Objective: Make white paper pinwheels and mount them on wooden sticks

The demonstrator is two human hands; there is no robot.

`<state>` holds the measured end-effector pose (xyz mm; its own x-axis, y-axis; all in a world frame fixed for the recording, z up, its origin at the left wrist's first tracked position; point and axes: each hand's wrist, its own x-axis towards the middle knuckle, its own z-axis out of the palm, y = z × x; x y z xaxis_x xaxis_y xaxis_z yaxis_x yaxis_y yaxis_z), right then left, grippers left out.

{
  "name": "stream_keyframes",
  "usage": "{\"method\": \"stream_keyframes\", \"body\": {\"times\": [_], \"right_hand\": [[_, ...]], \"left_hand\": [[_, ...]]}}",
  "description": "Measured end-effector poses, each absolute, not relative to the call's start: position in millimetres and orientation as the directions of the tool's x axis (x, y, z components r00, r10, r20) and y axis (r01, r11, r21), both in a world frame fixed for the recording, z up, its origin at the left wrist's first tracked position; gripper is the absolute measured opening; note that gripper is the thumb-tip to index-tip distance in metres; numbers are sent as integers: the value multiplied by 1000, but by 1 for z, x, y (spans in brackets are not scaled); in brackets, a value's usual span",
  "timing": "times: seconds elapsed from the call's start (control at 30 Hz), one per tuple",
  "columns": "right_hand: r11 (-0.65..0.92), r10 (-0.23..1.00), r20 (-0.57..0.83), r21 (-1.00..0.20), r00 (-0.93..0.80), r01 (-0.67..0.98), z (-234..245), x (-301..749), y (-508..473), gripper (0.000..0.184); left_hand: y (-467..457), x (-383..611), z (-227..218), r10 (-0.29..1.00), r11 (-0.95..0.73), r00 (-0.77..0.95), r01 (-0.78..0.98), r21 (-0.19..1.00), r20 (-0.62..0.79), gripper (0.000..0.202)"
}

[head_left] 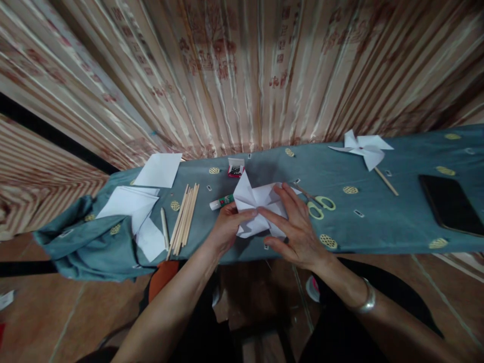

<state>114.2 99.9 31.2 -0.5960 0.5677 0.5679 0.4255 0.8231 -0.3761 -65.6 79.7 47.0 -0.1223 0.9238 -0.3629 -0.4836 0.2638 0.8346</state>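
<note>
A folded white paper piece (254, 201) with raised flaps lies on the blue-green tablecloth (378, 222) in front of me. My left hand (226, 228) pinches its left edge, thumb on top near the centre. My right hand (295, 224) rests flat on the paper's right side, fingers spread, index finger pressing toward the centre. A silver bangle sits on my right wrist.
A glue stick (221, 202), a small box of pins (236, 168), green-handled scissors (319, 206), a bundle of wooden sticks (184, 220), a pencil (164, 228), white paper sheets (130, 204), a finished paper pinwheel on a stick (365, 149) and a black phone (449, 204) lie around. A striped curtain hangs behind.
</note>
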Motion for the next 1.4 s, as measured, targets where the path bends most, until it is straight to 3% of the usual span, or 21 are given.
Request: {"method": "stream_keyframes", "body": {"times": [0.23, 0.57, 0.83, 1.4], "right_hand": [[806, 591, 565, -437, -576, 399, 33, 113, 99, 47], [797, 602, 592, -408, -536, 445, 44, 108, 95, 44], [744, 623, 680, -363, -387, 560, 53, 97, 102, 9], [694, 658, 680, -378, -325, 613, 48, 81, 112, 20]], "left_hand": [[78, -63, 48, 929, 239, -141, -483, 843, -343, 29], [79, -57, 49, 941, 159, -180, -517, 841, -288, 26], [86, -54, 51, 930, 81, -262, -535, 841, -256, 24], [95, -56, 52, 927, -23, -332, -509, 860, -172, 20]]}}
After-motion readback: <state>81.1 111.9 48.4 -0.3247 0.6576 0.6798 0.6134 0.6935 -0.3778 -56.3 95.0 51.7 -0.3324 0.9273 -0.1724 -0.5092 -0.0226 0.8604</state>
